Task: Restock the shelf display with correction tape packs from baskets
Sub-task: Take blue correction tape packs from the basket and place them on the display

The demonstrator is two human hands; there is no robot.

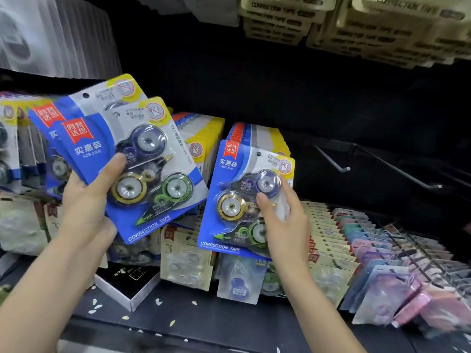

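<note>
My left hand (89,197) grips a fanned stack of blue correction tape packs (142,159), each with purple, gold and green tape wheels under a clear blister. My right hand (283,222) presses its fingers and thumb on the front correction tape pack (237,200) of a hanging row (254,135) on the shelf display. A second hanging row of the same packs (201,128) sits between my two hands, behind the held stack. No basket is visible.
Two bare metal hooks (341,164) jut out at the right. Lower rows hold beige and pastel packs (377,240). A black-and-white box (127,284) lies on the dark shelf (204,317). Beige packs (382,29) hang overhead.
</note>
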